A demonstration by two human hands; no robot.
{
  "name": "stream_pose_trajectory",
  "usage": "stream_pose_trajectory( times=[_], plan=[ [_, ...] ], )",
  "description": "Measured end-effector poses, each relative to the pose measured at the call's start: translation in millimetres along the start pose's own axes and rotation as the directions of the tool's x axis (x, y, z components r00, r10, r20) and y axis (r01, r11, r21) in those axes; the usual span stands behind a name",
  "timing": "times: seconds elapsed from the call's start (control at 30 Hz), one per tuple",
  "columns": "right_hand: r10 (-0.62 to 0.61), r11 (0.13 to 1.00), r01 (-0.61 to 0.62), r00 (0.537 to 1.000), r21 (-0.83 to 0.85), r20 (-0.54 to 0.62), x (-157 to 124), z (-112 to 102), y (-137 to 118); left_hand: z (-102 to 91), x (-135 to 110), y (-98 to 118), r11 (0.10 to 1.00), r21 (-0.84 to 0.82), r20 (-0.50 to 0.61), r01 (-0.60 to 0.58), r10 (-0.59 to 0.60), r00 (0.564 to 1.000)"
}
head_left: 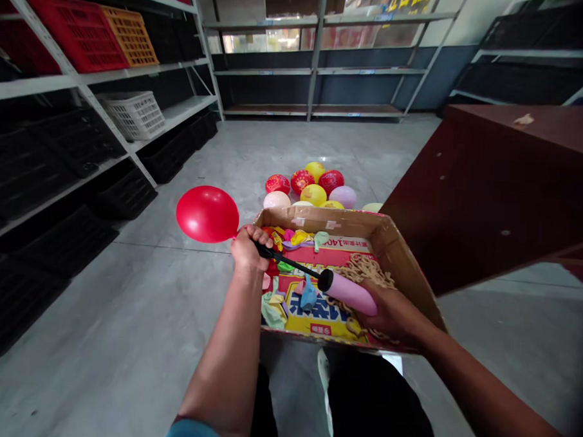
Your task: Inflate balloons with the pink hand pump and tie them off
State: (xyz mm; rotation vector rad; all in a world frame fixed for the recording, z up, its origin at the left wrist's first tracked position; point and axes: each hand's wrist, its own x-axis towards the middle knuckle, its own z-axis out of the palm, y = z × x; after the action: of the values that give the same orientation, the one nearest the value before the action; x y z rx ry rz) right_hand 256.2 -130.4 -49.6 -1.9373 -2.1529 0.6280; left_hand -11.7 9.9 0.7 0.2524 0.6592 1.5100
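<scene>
Left forearm (228,351) extended | left hand (250,247): grip pinching red balloon (207,213) at neck | right hand (388,311): grip around pump (349,292)

Number "140" (360,244) inside the cardboard box (410,269)

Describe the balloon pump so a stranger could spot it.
Find the open cardboard box by the person's legs. Over it, the balloon pump runs from the left hand, beside a round red balloon, to the right hand. Unlike the limp balloons in the box, it is straight and rigid, with a pink barrel and a black rod.
</scene>
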Motion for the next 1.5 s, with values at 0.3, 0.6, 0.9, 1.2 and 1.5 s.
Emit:
stream_pose_trajectory(
  times=[0.3,0.6,0.9,1.2,1.5],
  plan=[
    [-0.048,0.994,0.050,0.999,-0.093,0.022,31,2,-44,8.9,-12,-30,0.995,0.071,0.004,0.064,-0.064,0.998],
    [-0.090,0.992,0.097,0.993,-0.081,0.082,15,-19,-15,10.1,-4,-6,0.997,0.065,-0.030,-0.034,0.036,0.999],
    [-0.058,0.993,0.064,0.996,-0.096,0.062,-1,-11,9,8.2,-1,-15,0.995,0.079,-0.031,-0.061,0.064,0.997],
    [-0.130,0.990,0.132,0.990,-0.042,0.046,22,-4,-20,20.7,-25,-53,0.986,0.155,0.029,0.062,-0.067,0.997],
    [-0.116,0.989,0.103,0.983,0.103,0.139,-3,-16,6,15.3,-13,-18,0.992,0.118,0.002,-0.037,0.037,0.999]
  ],
)
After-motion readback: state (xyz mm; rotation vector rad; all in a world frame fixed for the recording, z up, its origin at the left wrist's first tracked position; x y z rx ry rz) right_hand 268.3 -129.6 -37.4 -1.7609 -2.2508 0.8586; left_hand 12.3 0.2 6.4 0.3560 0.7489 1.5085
